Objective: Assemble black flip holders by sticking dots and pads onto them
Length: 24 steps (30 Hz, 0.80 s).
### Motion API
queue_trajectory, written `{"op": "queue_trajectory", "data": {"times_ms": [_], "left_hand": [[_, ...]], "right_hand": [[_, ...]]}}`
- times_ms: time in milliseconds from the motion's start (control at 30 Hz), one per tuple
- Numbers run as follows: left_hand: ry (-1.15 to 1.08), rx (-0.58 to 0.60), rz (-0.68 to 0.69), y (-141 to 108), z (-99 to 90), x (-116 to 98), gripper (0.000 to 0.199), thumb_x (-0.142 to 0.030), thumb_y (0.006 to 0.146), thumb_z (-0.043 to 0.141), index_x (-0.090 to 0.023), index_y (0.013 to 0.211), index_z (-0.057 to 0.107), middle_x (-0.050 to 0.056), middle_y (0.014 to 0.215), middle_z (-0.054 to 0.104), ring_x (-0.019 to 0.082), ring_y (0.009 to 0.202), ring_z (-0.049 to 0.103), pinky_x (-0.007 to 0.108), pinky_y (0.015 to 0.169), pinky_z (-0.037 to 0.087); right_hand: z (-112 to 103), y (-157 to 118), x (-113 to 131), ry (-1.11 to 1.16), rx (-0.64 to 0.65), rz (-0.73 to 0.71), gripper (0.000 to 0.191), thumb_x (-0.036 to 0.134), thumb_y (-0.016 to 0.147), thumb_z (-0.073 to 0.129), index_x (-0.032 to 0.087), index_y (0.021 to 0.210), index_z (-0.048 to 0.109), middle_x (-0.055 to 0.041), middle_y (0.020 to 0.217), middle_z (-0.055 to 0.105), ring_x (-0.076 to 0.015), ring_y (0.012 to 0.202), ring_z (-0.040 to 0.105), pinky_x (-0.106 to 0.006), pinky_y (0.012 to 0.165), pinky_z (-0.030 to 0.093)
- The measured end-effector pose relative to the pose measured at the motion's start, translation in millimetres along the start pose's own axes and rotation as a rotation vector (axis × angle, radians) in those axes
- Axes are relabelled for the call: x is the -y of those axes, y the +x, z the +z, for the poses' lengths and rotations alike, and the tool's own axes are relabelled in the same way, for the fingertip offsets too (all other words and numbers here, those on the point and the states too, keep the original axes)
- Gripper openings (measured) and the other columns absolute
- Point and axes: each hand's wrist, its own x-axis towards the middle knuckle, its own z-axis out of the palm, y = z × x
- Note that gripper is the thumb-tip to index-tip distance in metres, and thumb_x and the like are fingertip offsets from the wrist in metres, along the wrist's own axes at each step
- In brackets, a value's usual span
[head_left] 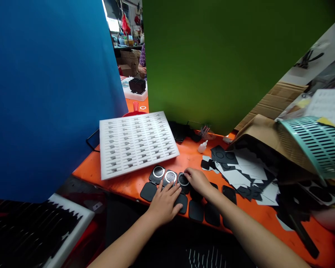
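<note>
Left hand (164, 203): fingers are spread wide and laid over the middle case (171, 176) and the plates in front of it; nothing is seen to be grasped.
Right hand (197, 180): fingertips are drawn together at the edge of the right case (183, 180); whether anything is pinched cannot be told.
Cases: three round-faced ones are set side by side on the orange table (188, 149), just in front of the foam tray (104, 169), with the left case (158, 172) nearest to it.
White rings: one is plainly seen on the left case and one on the middle case; on the right case it is less distinct.
Plates (195, 210): dark and flat, they are lined along the near table edge.
Fine fingerwork: the right case is best steadied lightly, handled by its rim, and checked against its neighbours for centring.
Row: nudging is best avoided, since the cases lie close together.
Bottle (203, 146): it is stood beyond the right hand, near the loose sheets (249, 163).
</note>
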Motion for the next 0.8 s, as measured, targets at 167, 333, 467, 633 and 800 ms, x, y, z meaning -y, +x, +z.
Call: {"op": "queue_trajectory", "data": {"times_ms": [167, 333, 467, 633, 800], "left_hand": [[0.033, 0.047, -0.018, 3.0, 2.0, -3.2, 0.054, -0.052, 0.083, 0.035, -0.026, 0.131, 0.032, 0.002, 0.138, 0.031, 0.025, 0.128, 0.021, 0.052, 0.104, 0.005], [0.05, 0.055, -0.03, 6.7, 2.1, -6.5, 0.056, -0.053, 0.083, 0.034, -0.026, 0.131, 0.031, 0.002, 0.138, 0.031, 0.025, 0.128, 0.019, 0.052, 0.104, 0.004], [0.042, 0.056, -0.042, 9.2, 1.4, -8.3, 0.055, -0.053, 0.083, 0.035, -0.025, 0.131, 0.032, 0.004, 0.137, 0.033, 0.026, 0.128, 0.018, 0.053, 0.103, 0.003], [0.02, 0.057, -0.049, 10.3, 1.0, -8.8, 0.055, -0.052, 0.083, 0.036, -0.026, 0.131, 0.032, 0.004, 0.137, 0.034, 0.025, 0.129, 0.018, 0.054, 0.103, 0.003], [-0.007, 0.013, -0.04, 6.2, -3.3, -11.3, 0.054, -0.051, 0.082, 0.038, -0.027, 0.13, 0.032, 0.002, 0.136, 0.035, 0.025, 0.127, 0.023, 0.052, 0.104, 0.01]], "right_hand": [[0.2, 1.3, 7.2, -0.154, -0.009, -0.037, 0.021, 0.026, 0.085, 0.041, 0.018, 0.087, 0.06, -0.0052, 0.085, 0.061, -0.0159, 0.081, 0.056, -0.023, 0.072, 0.038], [0.8, 1.4, 6.7, -0.201, -0.013, -0.034, 0.024, 0.027, 0.086, 0.04, 0.019, 0.094, 0.061, -0.006, 0.09, 0.059, -0.0162, 0.082, 0.055, -0.023, 0.074, 0.038], [-3.4, -0.2, 5.2, -0.233, -0.01, -0.023, 0.027, 0.026, 0.086, 0.038, 0.02, 0.101, 0.06, -0.0065, 0.093, 0.06, -0.0185, 0.09, 0.053, -0.025, 0.078, 0.036], [-5.8, -1.9, 4.3, -0.253, 0.049, -0.046, 0.028, 0.027, 0.086, 0.037, 0.021, 0.097, 0.062, -0.0063, 0.091, 0.061, -0.0194, 0.09, 0.052, -0.026, 0.077, 0.036], [-3.6, 0.1, 1.2, -0.184, -0.004, -0.061, 0.027, 0.028, 0.085, 0.038, 0.018, 0.093, 0.062, -0.0076, 0.089, 0.062, -0.0197, 0.089, 0.052, -0.028, 0.08, 0.036]]}}
